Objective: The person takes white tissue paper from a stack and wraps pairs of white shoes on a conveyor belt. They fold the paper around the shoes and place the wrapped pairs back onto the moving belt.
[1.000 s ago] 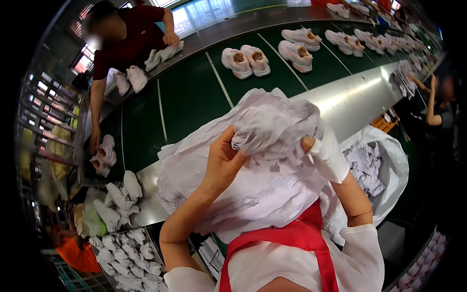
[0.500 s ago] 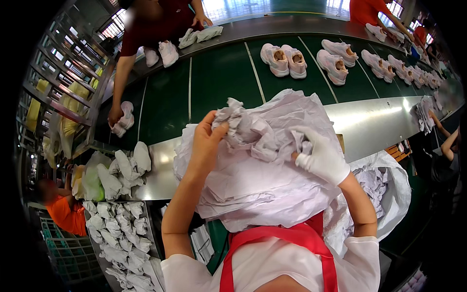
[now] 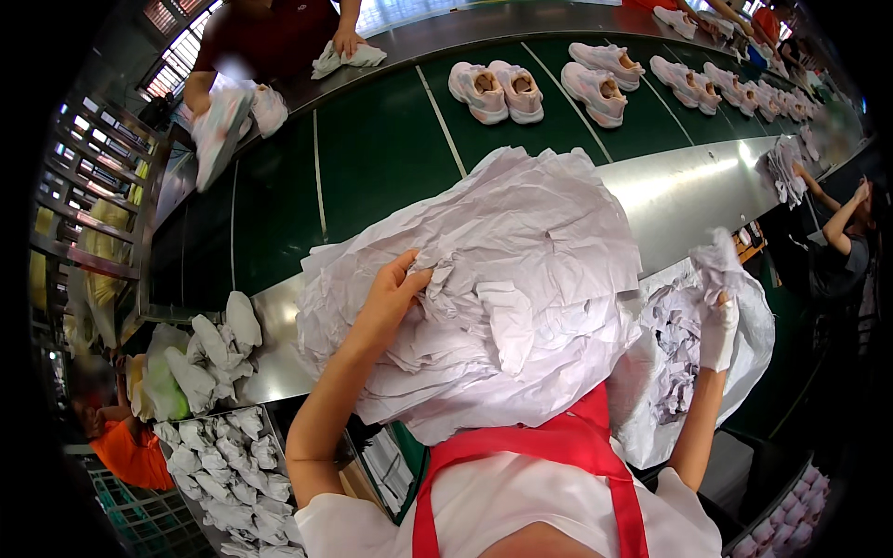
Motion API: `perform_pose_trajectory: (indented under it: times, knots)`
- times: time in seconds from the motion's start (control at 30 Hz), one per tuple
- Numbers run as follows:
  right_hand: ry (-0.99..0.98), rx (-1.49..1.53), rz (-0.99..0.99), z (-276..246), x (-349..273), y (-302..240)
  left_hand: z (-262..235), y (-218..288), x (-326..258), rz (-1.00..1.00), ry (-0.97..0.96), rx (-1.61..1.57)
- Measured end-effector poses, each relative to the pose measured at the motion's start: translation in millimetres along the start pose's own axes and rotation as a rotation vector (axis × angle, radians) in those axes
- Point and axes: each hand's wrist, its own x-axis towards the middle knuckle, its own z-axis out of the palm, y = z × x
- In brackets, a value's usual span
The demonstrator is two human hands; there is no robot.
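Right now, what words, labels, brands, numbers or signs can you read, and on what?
None can be read.
Maroon shirt: pale chest mark, too small to read.
Sneakers on the green conveyor belt: no legible lettering.
Paper stack under the left hand: no lettering visible.
Crumpled paper in the right hand: none visible.

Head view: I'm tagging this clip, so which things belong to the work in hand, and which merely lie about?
In the work:
crumpled paper, in the left hand
paper wad, in the right hand
stacked white sheets
white sack

Lying about:
shoes on the green belt
pale bundles at lower left
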Motion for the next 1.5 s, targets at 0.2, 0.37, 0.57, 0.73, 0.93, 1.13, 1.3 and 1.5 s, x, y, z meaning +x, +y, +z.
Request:
perform_pose_trajectory:
  times: [0.2,0.37,0.57,0.73,0.93,1.13,1.3,1.5]
  knots:
    - [0.245,-1.506,-0.165,-22.4,-34.4,19.4,9.4,14.7,-3.9,0.076,-0.04,0.044]
    - [-0.156,-0.507,-0.207,180.2,-48.4,-84.2,21.5,19.9,-11.9,0.228,-0.144,0.021]
    - [-1.003,-0.96,-0.085,306.2,-48.5,-87.9,25.9,25.8,-30.5,0.413,-0.072,-0.079]
    - [-0.808,-0.521,0.213,284.7,-35.2,-71.3,-4.1,10.3,-29.8,0.542,0.197,-0.298]
    - [-0.873,-0.755,0.01,261.0,-0.5,-61.6,-13.9,-2.5,-28.1,0.477,0.302,-0.367]
    - [-0.669,-0.752,-0.724,309.4,-52.0,-111.6,1.8,3.2,-38.7,0.546,0.298,-0.073]
    - [-0.71,-1.049,-0.477,316.3,-42.7,-76.5,3.8,2.9,-60.6,0.62,0.449,0.034]
    - [-0.612,-0.86,-0.419,304.6,-29.7,-83.4,-11.2,2.0,-70.3,0.507,0.469,0.106]
